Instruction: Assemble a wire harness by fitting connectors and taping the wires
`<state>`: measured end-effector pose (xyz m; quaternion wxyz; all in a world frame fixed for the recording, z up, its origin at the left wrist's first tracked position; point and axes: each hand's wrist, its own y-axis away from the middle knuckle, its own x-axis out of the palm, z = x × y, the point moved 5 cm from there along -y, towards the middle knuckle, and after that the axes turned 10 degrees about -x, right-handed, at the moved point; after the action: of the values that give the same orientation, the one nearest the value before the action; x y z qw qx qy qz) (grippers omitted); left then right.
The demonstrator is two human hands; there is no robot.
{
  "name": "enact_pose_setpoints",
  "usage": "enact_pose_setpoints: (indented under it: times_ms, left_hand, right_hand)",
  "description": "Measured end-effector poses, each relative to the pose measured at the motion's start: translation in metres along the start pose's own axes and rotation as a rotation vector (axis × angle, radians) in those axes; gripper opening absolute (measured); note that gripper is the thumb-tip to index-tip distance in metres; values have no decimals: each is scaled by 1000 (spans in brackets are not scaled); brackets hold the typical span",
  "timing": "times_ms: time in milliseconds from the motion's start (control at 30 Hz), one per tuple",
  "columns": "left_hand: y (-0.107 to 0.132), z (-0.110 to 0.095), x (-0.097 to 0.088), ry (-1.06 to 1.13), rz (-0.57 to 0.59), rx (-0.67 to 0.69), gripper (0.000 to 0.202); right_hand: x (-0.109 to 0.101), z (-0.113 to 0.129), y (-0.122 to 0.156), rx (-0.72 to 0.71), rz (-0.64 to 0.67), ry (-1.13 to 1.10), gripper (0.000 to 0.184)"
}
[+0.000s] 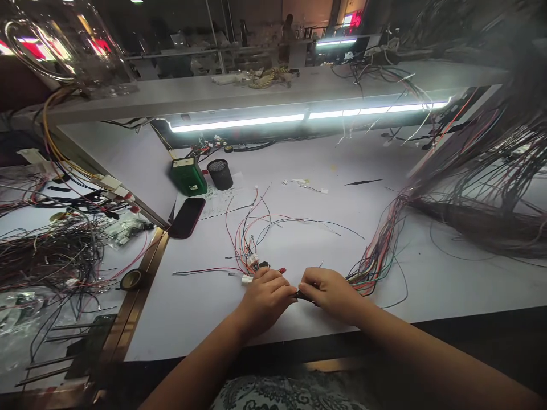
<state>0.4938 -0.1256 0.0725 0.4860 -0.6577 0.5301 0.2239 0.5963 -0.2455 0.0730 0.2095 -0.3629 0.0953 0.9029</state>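
Near the front of the white table, my left hand (265,297) is closed around a wire harness. Its loose wires (243,245) fan out beyond the fingers, and white connectors (253,260) show just past the knuckles. A red connector (282,270) lies between the two hands. Close by on the right, my right hand (328,291) pinches the dark, narrow section (304,296) of the harness that runs between my hands. A thick bundle of coloured wires (376,256) comes out behind the right hand. My fingers hide most of the gripped part.
A phone (187,217), a green box (188,176) and a black mesh cup (220,174) stand at the left. Small connectors (305,185) and dark tweezers (363,182) lie farther back. Tangled wires (491,199) hang at the right; a tape roll (131,279) sits on the left edge.
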Motion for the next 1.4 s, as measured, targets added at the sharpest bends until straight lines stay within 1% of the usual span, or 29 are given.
enact_pose_setpoints:
  times_ms: [67,100,133,200,267,333,467,700,833,933,1067,1167,1267,1333,1400]
  left_hand:
    - [1,-1,-1,-8,-5,1,4]
    - [1,-1,-1,-15,-9,2,4]
    - [1,-1,-2,-21,-9,2,4]
    - [0,-1,-2,-28,-3,9,4]
    - [-1,-2,-1,-28,8,20,4]
    - [-2,-2,0,-30,22,29,3]
    - [0,-5,1,-37,30,33,4]
    - [-1,-5,-2,-58,9,32,3]
    - [-1,-4,-2,-73,4,33,3]
    - [-1,-5,-1,-74,15,36,3]
    - [0,-7,1,-75,21,54,4]
    - [0,-9,3,-102,22,98,9]
    - [-1,-12,5,-140,34,174,17]
    - [-1,-18,5,-149,20,268,20]
    - [-1,-28,4,-125,-1,383,21]
  right_hand:
    - [-8,-8,1,81,-36,-32,24]
    - [-11,-9,1,84,-27,-44,25]
    - [-13,-7,1,62,-5,-53,25]
    - [-16,1,3,-29,46,-60,19]
    - [-14,12,5,-120,67,-15,12]
    - [-9,18,7,-154,74,50,8]
    - [1,15,7,-75,91,95,13]
    - [0,10,9,-18,82,-16,8]
    - [-1,14,10,-28,14,3,12]
    - [2,10,8,68,11,-53,12]
    - [11,1,4,184,59,-156,13]
    - [19,-9,1,242,91,-191,12]
    - [26,-18,1,304,116,-209,10]
    - [26,-22,2,333,144,-208,10]
    - [26,-23,1,361,219,-222,8]
